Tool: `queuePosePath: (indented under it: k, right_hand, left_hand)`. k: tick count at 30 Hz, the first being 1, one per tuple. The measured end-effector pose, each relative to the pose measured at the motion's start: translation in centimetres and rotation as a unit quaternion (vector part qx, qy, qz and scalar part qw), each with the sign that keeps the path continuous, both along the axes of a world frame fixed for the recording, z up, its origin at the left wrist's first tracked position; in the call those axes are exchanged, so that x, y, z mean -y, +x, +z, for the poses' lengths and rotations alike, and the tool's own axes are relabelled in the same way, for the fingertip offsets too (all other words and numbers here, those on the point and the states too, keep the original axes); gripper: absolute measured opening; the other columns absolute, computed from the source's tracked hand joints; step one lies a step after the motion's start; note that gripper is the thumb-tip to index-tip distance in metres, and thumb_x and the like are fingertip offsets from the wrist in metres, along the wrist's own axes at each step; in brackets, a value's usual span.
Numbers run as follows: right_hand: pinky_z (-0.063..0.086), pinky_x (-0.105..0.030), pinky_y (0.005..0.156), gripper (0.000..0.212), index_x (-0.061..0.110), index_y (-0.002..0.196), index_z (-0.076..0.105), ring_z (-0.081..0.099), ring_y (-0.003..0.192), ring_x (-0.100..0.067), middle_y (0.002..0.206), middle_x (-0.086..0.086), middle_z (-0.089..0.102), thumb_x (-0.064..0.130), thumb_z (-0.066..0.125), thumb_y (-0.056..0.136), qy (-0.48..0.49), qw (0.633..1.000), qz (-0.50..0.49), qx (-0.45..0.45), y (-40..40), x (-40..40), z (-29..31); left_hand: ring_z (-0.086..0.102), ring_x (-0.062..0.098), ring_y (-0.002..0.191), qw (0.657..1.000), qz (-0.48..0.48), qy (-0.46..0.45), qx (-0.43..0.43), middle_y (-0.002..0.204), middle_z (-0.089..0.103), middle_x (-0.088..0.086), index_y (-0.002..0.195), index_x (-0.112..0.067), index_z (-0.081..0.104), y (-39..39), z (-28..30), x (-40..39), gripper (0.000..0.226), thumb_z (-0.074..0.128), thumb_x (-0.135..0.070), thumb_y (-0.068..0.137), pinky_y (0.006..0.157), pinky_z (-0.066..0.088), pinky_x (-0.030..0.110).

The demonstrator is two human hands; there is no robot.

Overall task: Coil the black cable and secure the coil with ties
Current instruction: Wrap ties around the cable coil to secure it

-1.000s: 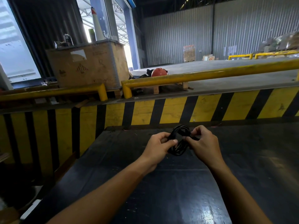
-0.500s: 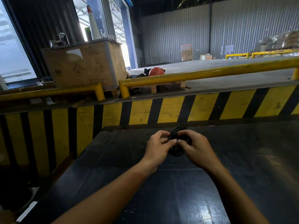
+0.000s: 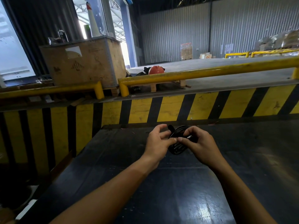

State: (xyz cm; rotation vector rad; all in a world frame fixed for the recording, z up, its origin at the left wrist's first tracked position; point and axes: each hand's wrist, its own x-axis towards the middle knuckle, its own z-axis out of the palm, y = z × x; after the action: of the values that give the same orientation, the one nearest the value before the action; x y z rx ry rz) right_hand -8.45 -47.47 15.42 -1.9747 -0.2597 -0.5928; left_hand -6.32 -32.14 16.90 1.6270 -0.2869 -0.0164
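- both hands are out over a dark table (image 3: 161, 191), glossy smooth top with scuffs and a bright glare patch near the front
- cable (image 3: 178, 147) is wound into a small round coil of thin shiny black loops, held between the two hands just above the tabletop, towards the far edge
- left hand (image 3: 157, 142) has its thumb pressed on the coil's left side, the other fingers curled loosely and a bit spread above it
- right hand (image 3: 198, 143) is closed round the coil's right side, thumb and fingers pinching the loops; thumb tips of both hands nearly meet in the middle
- a short black stub (image 3: 171, 127) sticks up at the top of the coil, can't tell if it's a tie or the cable end
- behind the table there's a wall (image 3: 202, 105) in yellow and black diagonal stripes, paint pretty chipped
- round yellow tube rails (image 3: 210, 73) run along the ledge above it
- rough plywood crate (image 3: 84, 65) back left, boxy with metal edging
- orange helmet (image 3: 156, 70), smooth dome, sits behind the rail
- corrugated metal walls at the back
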Motion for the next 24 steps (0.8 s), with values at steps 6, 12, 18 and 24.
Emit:
queuePosePath:
  k: [6, 12, 18, 24]
  right_hand:
    - [0.050, -0.012, 0.059, 0.009, 0.022, 0.084, 0.066, 0.066, 0.071, -0.001, 0.079, 0.008, 0.069, 0.022, 0.073, 0.078, -0.051, 0.999, -0.010, -0.009, -0.8, 0.1, 0.2]
    - [0.053, -0.015, 0.066, 0.017, 0.015, 0.101, 0.069, 0.066, 0.077, -0.002, 0.086, 0.003, 0.071, 0.012, 0.064, 0.086, -0.132, 0.991, -0.025, -0.012, -1.6, 0.4, 0.4]
    - [0.051, -0.016, 0.066, 0.012, 0.016, 0.094, 0.072, 0.061, 0.076, -0.003, 0.084, 0.008, 0.064, 0.016, 0.068, 0.082, -0.170, 0.984, -0.025, 0.038, -1.5, 0.7, 0.7]
    - [0.057, -0.027, 0.071, 0.027, 0.018, 0.111, 0.065, 0.066, 0.078, -0.007, 0.085, 0.005, 0.068, 0.021, 0.066, 0.085, -0.078, 0.996, 0.040, -0.015, -1.3, 0.6, -0.4]
  left_hand:
    - [0.064, 0.021, 0.110, 0.995, 0.002, 0.083, 0.047, 0.129, 0.062, 0.014, 0.141, -0.013, 0.038, -0.1, 0.6, 0.0, 0.066, 0.065, 0.001, 0.082, 0.086, 0.056, 0.033]
    - [0.060, 0.022, 0.118, 0.975, 0.005, 0.202, 0.092, 0.127, 0.064, 0.012, 0.144, -0.013, 0.031, 0.1, 0.7, -0.4, 0.072, 0.065, 0.000, 0.083, 0.101, 0.048, 0.039]
    - [0.059, 0.015, 0.119, 0.939, -0.094, 0.318, 0.096, 0.125, 0.066, 0.007, 0.150, -0.018, 0.014, -0.2, 1.1, -1.0, 0.086, 0.064, -0.001, 0.083, 0.107, 0.041, 0.036]
    - [0.061, 0.016, 0.115, 0.911, -0.186, 0.362, 0.070, 0.124, 0.067, 0.006, 0.151, -0.023, 0.001, 0.2, 2.0, -2.0, 0.095, 0.064, -0.002, 0.083, 0.108, 0.040, 0.039]
